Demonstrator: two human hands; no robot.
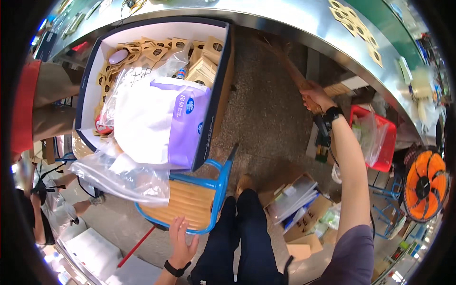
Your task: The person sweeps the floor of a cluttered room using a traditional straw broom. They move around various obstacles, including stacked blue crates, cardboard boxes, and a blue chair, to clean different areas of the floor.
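My right hand (316, 96) reaches under the metal workbench, fingers closed around a brown stick (293, 69). The stick slants away toward the dark floor, where its far end is too dim to make out. Down at the lower middle, my left hand (180, 241) holds nothing, fingers apart, close to the front edge of a blue-framed stool (192, 202) with a wooden slatted seat. A large box (227, 66) with dark edges stands beyond the stool. Inside it lie a white and purple bag (187, 126), clear plastic and many tan cards (204, 71) with round dark centres.
The workbench (285, 21) curves across the top, carrying more tan cards (356, 26). At right are a red crate (387, 142) with plastic bags and an orange fan (424, 185). An open carton (316, 213) sits by my feet. Another person's arm (54, 85) is at the left.
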